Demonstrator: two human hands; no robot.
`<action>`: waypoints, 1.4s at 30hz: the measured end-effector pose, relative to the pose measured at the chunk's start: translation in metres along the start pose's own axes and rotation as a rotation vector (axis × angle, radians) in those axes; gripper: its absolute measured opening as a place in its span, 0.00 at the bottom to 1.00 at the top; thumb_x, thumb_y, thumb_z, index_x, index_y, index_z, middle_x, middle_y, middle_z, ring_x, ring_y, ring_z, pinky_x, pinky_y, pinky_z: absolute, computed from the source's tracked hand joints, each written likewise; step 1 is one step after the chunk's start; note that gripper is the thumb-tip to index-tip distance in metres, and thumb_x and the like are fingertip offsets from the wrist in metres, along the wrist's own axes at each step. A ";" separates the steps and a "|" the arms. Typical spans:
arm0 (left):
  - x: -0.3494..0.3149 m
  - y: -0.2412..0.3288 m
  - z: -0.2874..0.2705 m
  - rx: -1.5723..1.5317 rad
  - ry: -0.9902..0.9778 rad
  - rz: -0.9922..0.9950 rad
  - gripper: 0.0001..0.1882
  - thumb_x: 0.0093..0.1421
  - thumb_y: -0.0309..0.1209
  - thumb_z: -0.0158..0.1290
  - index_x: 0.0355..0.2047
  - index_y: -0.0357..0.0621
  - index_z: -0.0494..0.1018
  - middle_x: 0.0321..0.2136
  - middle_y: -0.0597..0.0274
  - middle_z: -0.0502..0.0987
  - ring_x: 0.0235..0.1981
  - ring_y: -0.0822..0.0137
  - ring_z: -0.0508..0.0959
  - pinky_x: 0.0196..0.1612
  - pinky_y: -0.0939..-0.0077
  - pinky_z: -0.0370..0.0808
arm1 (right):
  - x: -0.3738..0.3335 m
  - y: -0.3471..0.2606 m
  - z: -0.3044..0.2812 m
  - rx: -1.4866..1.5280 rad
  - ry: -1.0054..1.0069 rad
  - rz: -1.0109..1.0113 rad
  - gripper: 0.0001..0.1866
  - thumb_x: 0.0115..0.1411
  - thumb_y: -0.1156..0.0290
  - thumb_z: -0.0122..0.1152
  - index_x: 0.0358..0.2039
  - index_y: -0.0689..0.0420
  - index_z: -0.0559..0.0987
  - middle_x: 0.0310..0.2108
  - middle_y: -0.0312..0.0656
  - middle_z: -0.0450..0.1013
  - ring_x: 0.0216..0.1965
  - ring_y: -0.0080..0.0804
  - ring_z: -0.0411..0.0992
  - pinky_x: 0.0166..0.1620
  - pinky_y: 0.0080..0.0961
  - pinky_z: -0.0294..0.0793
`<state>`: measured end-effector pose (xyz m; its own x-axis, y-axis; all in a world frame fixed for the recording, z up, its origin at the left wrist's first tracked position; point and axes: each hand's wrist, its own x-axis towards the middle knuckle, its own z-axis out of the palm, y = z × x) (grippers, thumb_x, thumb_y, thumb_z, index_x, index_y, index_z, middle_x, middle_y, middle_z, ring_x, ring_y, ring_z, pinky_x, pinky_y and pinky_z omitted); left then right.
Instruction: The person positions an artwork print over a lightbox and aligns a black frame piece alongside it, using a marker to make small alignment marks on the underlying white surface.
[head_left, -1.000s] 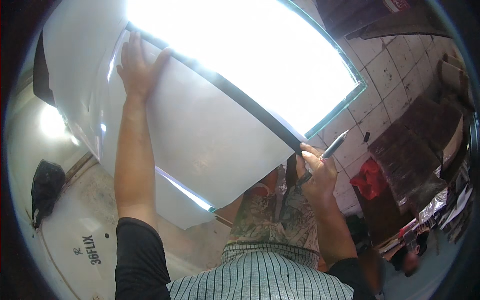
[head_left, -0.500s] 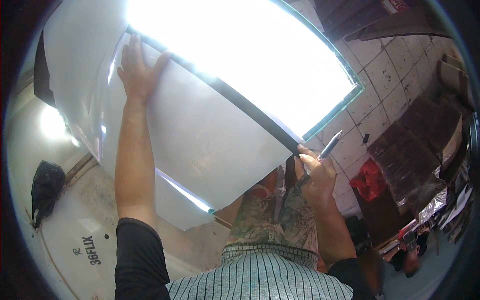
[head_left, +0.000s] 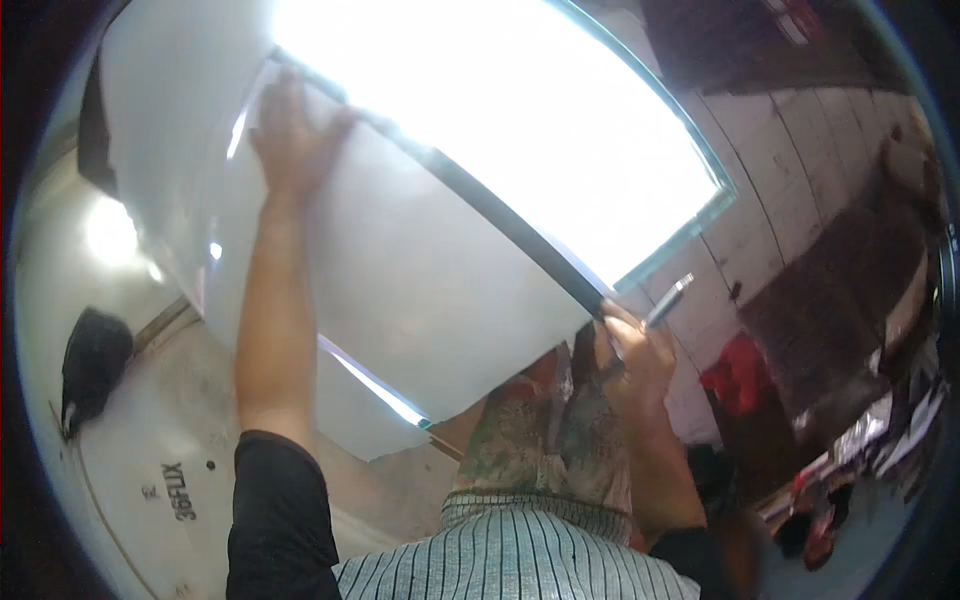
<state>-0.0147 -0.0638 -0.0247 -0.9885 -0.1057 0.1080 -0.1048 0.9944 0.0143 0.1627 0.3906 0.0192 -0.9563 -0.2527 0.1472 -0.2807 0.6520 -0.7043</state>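
My left hand, slightly blurred, lies spread on a large white sheet, its fingertips at the far end of a long dark straight strip. That strip runs diagonally along the sheet's edge, beside a glaring lit glass panel. At the strip's near right end, my right hand touches it with the thumb and fingers closed. A silver-grey pen sticks up from the right hand, its tip pointing away from the sheet.
Below the sheet, a bright glass edge shows. A black bag lies on the pale surface at left. Floor tiles, brown sheets and a red bag are at right.
The whole view has shifted and blurred slightly. Both hands keep their places on the sheet and strip, and the pen stays in the right hand.
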 end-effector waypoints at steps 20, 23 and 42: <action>-0.001 0.044 -0.015 -0.039 -0.084 -0.080 0.65 0.46 0.83 0.43 0.71 0.44 0.53 0.73 0.54 0.50 0.74 0.48 0.45 0.67 0.25 0.38 | -0.009 0.005 -0.001 -0.065 -0.003 0.002 0.12 0.57 0.81 0.66 0.37 0.60 0.72 0.40 0.52 0.80 0.39 0.49 0.80 0.42 0.43 0.76; -0.002 0.044 -0.016 -0.046 -0.082 -0.073 0.64 0.47 0.81 0.45 0.71 0.43 0.53 0.73 0.54 0.50 0.74 0.49 0.45 0.68 0.26 0.37 | -0.007 0.002 -0.001 -0.066 -0.015 0.006 0.12 0.57 0.81 0.66 0.37 0.59 0.72 0.40 0.52 0.80 0.39 0.49 0.80 0.42 0.43 0.76; -0.003 0.043 -0.014 0.012 -0.075 -0.056 0.63 0.49 0.80 0.44 0.71 0.44 0.52 0.73 0.55 0.49 0.74 0.49 0.45 0.67 0.25 0.36 | -0.011 0.005 0.001 -0.038 0.008 -0.012 0.10 0.57 0.83 0.67 0.35 0.64 0.74 0.40 0.54 0.80 0.40 0.48 0.80 0.44 0.37 0.80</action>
<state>-0.0150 -0.0210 -0.0109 -0.9864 -0.1611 0.0331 -0.1610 0.9869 0.0059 0.1718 0.3959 0.0137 -0.9536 -0.2545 0.1612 -0.2945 0.6755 -0.6760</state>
